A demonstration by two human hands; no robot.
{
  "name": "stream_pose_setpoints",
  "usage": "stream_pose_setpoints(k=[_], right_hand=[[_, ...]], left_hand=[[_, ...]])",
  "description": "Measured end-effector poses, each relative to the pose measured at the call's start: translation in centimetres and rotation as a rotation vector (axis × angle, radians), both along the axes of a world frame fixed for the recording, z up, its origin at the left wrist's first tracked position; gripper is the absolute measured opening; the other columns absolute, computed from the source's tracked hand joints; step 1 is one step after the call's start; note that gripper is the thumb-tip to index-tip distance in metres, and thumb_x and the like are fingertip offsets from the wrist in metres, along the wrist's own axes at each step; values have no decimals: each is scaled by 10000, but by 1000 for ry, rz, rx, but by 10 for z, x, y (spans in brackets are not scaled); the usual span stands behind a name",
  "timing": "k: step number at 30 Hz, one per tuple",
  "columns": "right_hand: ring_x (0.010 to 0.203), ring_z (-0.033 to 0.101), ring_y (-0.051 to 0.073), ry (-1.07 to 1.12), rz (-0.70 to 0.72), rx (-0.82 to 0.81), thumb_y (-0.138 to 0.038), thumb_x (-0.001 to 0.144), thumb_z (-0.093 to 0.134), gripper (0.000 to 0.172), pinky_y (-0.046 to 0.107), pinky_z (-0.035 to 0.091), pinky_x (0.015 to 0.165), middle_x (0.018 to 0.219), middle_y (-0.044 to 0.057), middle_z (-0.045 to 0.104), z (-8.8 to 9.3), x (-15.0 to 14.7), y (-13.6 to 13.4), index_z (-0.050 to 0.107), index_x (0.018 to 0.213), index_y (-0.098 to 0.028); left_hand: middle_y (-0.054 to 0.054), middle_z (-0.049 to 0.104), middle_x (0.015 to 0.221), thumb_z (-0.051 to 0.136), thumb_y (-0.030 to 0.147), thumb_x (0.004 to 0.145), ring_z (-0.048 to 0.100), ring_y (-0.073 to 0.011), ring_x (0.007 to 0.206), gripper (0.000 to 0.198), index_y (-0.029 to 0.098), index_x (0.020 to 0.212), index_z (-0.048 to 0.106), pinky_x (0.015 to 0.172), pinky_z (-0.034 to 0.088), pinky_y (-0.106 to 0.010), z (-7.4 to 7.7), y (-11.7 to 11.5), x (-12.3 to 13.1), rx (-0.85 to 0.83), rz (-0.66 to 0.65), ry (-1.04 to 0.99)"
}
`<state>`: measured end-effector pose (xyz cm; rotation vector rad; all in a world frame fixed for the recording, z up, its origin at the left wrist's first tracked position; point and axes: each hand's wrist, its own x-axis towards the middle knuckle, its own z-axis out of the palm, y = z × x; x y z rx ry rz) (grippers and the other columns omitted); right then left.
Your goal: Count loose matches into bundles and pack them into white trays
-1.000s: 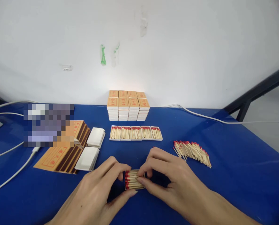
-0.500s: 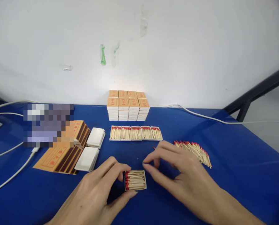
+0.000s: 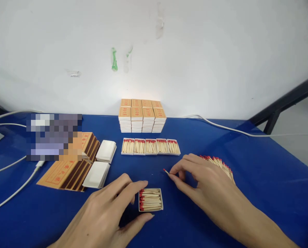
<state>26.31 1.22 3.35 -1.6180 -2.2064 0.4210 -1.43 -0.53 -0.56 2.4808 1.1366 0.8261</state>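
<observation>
right hand (image 3: 202,177): moved off the tray (image 3: 150,199), now pinching one match (image 3: 166,171).
left hand (image 3: 109,210): clasps tray's left end.
match: best laid flat, head left.

Pixelated patch (image 3: 52,137) over orange sleeves (image 3: 88,144); loose matches (image 3: 222,164) half behind right hand (image 3: 205,182)

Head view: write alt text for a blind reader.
The left hand steadies an open tray of matches on a blue table while the right hand pinches a single match beside a loose match pile. Five filled trays and stacked matchboxes sit behind.
</observation>
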Motion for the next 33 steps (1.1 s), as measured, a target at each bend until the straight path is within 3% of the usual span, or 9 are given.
stream_pose_setpoints(k=[5, 10, 14, 21, 28, 31, 33], right_hand=[[811, 608, 132, 200, 238, 73, -238, 1079, 644, 136, 286, 484, 708, 860, -16, 664, 3, -17, -11, 699, 954, -246], [829, 565, 168, 131, 371, 110, -187, 1077, 598, 174, 321, 495, 705, 879, 22, 691, -2, -30, -16, 687, 931, -217], [837, 588, 159, 177, 347, 51, -191, 1065, 614, 137, 317, 506, 719, 887, 13, 686, -2, -29, -15, 701, 965, -222], [900, 672, 155, 222, 239, -16, -277, 1042, 656, 134, 301, 563, 730, 1066, 36, 685, 1, -26, -17, 728, 1154, -266], [1044, 703, 189, 144, 249, -222, -332, 922, 829, 595, 373, 621, 886, 1302, 39, 651, 10, -20, -14, 602, 1472, -342], [989, 696, 161, 139, 235, -292, -247, 924, 810, 507, 343, 605, 860, 1258, 7, 661, 14, -18, -11, 654, 1395, -352], [957, 690, 150, 147, 224, -319, -218, 923, 805, 445, 325, 592, 841, 1214, -4, 672, 15, -18, -9, 680, 1332, -338]], left_hand=[[23, 658, 982, 704, 412, 1086, 744, -160, 761, 228, 301, 1274, 641, 635, 604, -272, -1, 2, 1, -57, -22, 46], [9, 690, 1028, 687, 419, 1097, 770, -172, 822, 318, 299, 1378, 598, 675, 627, -274, -4, 1, 0, -72, -4, 46], [-12, 717, 1109, 670, 437, 1105, 795, -185, 884, 377, 309, 1446, 574, 664, 634, -258, -1, 1, -1, -69, 1, 48], [4, 714, 1134, 609, 388, 1134, 756, -139, 785, 341, 328, 1466, 564, 703, 645, -227, 7, 4, 2, -105, -17, 26], [75, 576, 785, 548, 308, 1132, 622, -133, 560, 472, 330, 1595, 459, 554, 583, -214, 5, 4, -1, -123, -13, -16], [87, 536, 734, 513, 266, 1129, 605, -129, 519, 456, 328, 1579, 478, 523, 562, -207, 6, 4, -1, -75, 5, -17], [67, 609, 803, 494, 238, 1123, 642, -124, 557, 462, 326, 1576, 483, 561, 587, -203, 7, 3, 0, -59, 6, -8]])
